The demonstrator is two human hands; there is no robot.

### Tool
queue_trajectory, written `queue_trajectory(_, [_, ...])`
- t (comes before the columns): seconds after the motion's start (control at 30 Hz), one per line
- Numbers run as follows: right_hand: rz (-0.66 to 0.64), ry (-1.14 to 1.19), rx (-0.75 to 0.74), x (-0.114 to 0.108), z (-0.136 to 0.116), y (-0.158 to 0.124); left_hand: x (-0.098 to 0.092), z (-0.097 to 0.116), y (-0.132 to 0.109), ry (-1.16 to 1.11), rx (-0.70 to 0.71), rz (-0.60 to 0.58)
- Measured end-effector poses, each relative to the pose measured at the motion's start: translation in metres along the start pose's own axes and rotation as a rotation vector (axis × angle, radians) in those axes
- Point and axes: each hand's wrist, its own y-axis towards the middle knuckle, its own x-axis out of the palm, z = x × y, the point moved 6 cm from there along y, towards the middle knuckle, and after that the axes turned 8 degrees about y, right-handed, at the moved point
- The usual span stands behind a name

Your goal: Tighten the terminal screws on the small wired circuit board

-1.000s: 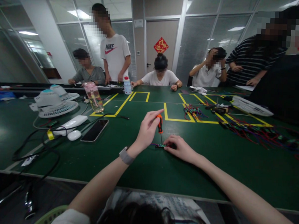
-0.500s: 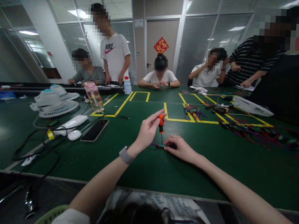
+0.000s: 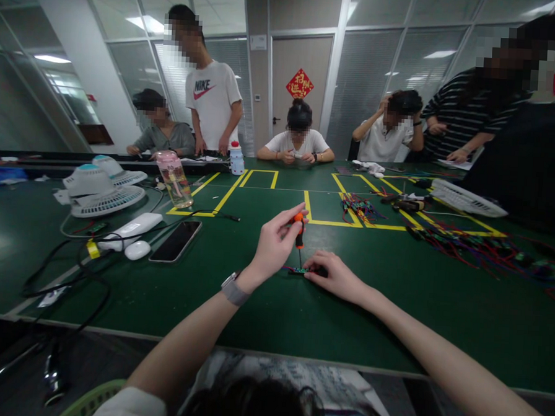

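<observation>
My left hand (image 3: pixel 272 245) is closed round the orange handle of a small screwdriver (image 3: pixel 299 231), held upright with its tip down on a small circuit board (image 3: pixel 297 271). That little board lies flat on the green table (image 3: pixel 272 307), with thin wires trailing off to the left. My right hand (image 3: pixel 334 274) rests on the table and pinches the board's right end, pressing it in place. A watch sits on my left wrist.
A phone (image 3: pixel 176 241), a white power bank (image 3: pixel 130 230), a white earbud case (image 3: pixel 137 250), black cables and two small fans (image 3: pixel 99 189) lie at the left. A pink bottle (image 3: pixel 174 179) stands behind. Coloured wire bundles (image 3: pixel 480 249) spread at the right. Several people sit or stand along the far edge.
My left thumb and fingers have shifted on the screwdriver handle, from a stretched finger to a tighter grip. The board and my right hand stayed put.
</observation>
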Motion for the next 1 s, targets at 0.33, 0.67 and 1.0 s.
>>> queue_trajectory(0.33, [0.006,-0.007,-0.009,0.000,0.000,0.000,-0.003,0.004,-0.001,0.094,0.059,0.025])
queue_trajectory(0.67, [0.005,0.005,-0.006,0.000,0.001,-0.001,-0.011,-0.001,0.001,0.207,0.029,0.154])
queue_trajectory(1.0, [0.010,-0.007,-0.012,0.000,0.001,-0.001,-0.007,-0.002,0.002,0.104,-0.019,0.109])
